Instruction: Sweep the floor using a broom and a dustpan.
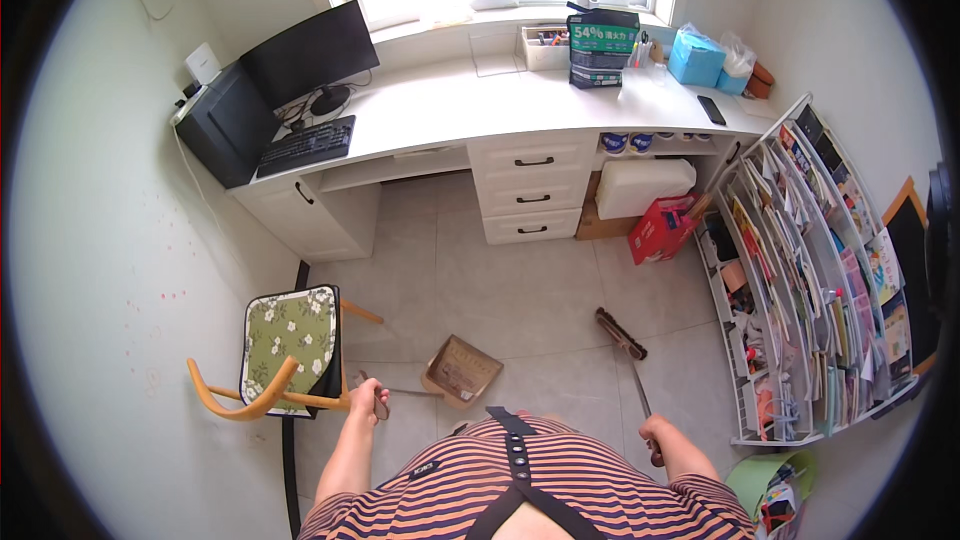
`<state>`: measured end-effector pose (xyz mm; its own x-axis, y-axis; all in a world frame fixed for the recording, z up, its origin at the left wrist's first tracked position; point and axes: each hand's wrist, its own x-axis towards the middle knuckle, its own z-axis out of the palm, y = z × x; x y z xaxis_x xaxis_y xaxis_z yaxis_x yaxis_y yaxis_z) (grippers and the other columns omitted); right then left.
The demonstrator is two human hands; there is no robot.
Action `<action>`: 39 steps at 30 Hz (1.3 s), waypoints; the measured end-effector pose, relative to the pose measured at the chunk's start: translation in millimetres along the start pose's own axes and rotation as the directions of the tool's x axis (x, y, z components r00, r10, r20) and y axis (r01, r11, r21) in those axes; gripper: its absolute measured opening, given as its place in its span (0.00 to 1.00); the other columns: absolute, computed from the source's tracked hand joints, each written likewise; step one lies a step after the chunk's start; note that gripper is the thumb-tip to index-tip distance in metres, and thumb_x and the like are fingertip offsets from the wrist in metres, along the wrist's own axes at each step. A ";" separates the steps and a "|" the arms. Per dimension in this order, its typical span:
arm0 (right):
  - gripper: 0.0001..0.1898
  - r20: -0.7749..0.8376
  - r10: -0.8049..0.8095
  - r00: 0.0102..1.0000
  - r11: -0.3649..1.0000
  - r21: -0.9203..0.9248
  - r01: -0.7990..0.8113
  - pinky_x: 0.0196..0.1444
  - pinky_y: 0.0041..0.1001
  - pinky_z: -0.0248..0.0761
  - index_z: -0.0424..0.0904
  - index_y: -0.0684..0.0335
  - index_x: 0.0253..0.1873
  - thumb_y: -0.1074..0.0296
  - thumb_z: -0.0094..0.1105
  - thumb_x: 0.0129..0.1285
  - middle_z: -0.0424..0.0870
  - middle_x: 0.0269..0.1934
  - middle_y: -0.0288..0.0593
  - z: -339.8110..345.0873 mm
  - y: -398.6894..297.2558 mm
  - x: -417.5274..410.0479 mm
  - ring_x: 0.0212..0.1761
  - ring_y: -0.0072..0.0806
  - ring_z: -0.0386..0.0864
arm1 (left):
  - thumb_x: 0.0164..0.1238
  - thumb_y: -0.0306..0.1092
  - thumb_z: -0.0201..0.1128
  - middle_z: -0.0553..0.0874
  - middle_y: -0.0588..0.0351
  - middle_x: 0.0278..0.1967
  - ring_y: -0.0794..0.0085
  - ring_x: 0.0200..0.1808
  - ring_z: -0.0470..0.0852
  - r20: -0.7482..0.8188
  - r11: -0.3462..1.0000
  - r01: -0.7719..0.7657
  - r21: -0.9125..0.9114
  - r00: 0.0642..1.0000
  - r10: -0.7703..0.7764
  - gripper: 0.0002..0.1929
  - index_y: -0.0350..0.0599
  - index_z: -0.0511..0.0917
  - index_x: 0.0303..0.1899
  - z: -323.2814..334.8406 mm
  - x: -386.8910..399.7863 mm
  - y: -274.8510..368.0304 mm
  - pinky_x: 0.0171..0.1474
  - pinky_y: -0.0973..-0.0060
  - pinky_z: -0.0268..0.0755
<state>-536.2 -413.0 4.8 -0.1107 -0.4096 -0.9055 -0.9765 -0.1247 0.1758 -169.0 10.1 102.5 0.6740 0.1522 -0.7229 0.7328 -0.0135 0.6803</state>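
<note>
My left hand (367, 400) is closed around the handle of a long-handled dustpan, beside the wooden chair. The brown dustpan (463, 372) is low over the tiled floor, its open side facing up and right; whether it touches the tiles I cannot tell. My right hand (658, 431) grips the handle of a broom. Its dark-bristled brown head (621, 334) is down by the floor, right of the dustpan and apart from it.
On the left stands a wooden chair (291, 349) with a floral seat. A white desk (450, 105) with a monitor (311, 52) spans the far side. A red bag (663, 229) sits beneath it. A book rack (814, 277) and a green bin (754, 484) line the right.
</note>
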 end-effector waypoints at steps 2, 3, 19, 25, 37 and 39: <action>0.08 -0.050 -0.031 0.998 0.990 -0.137 0.024 0.24 0.26 0.70 0.77 0.67 0.26 0.71 0.48 0.47 0.79 0.24 0.46 10.3 -1.6 1.8 0.23 0.27 0.77 | 0.45 0.25 0.52 0.75 0.50 0.19 0.72 0.17 0.74 0.008 1.000 0.023 0.014 1.000 -0.023 0.05 0.33 0.69 0.26 -6.8 2.9 -9.4 0.16 0.81 0.66; 0.08 -0.076 -0.145 0.987 0.978 -0.163 0.131 0.26 0.26 0.70 0.77 0.67 0.27 0.70 0.49 0.46 0.79 0.25 0.46 17.3 -5.8 8.8 0.24 0.28 0.77 | 0.45 0.25 0.52 0.75 0.50 0.19 0.72 0.17 0.74 0.014 1.000 0.023 0.015 1.000 -0.023 0.05 0.33 0.69 0.26 -8.4 4.1 -13.8 0.16 0.81 0.66; 0.10 0.198 -0.529 0.825 0.734 -0.381 0.562 0.26 0.26 0.68 0.78 0.66 0.24 0.66 0.51 0.39 0.79 0.22 0.43 65.2 -131.6 -150.3 0.24 0.27 0.76 | 0.47 0.34 0.57 0.78 0.49 0.24 0.68 0.21 0.79 0.265 0.988 -0.014 0.151 0.964 -0.027 0.14 0.29 0.72 0.30 -10.1 -37.1 -32.6 0.20 0.78 0.71; 0.16 0.292 -0.614 0.733 0.599 -0.433 0.674 0.31 0.28 0.67 0.76 0.69 0.32 0.64 0.53 0.38 0.78 0.32 0.46 113.7 -165.1 -208.4 0.32 0.31 0.76 | 0.49 0.34 0.56 0.78 0.49 0.24 0.69 0.18 0.78 0.349 0.975 -0.082 0.208 0.937 0.005 0.14 0.28 0.73 0.29 -24.1 -43.0 -36.7 0.21 0.77 0.72; 0.15 0.167 -0.694 0.701 0.680 -0.170 0.714 0.30 0.28 0.68 0.75 0.68 0.35 0.68 0.52 0.40 0.78 0.27 0.46 174.5 -108.6 -216.1 0.27 0.31 0.75 | 0.53 0.45 0.57 0.77 0.56 0.24 0.71 0.19 0.78 0.450 0.980 -0.033 0.194 0.891 -0.059 0.17 0.40 0.71 0.34 -32.9 -38.5 -37.1 0.19 0.80 0.71; 0.17 0.127 -0.633 0.764 0.724 -0.254 0.642 0.32 0.28 0.68 0.75 0.66 0.39 0.67 0.52 0.40 0.78 0.28 0.45 190.5 -110.1 -191.0 0.29 0.32 0.76 | 0.53 0.46 0.57 0.78 0.57 0.24 0.71 0.18 0.77 0.456 0.980 0.015 0.201 0.884 -0.107 0.17 0.41 0.71 0.35 -36.0 -41.4 -36.3 0.20 0.80 0.71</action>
<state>-442.8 -148.8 84.8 0.5096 -0.1190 -0.8522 -0.7310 -0.5823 -0.3558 -226.9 39.8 112.0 0.5602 -0.3145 -0.7663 0.7465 -0.2093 0.6316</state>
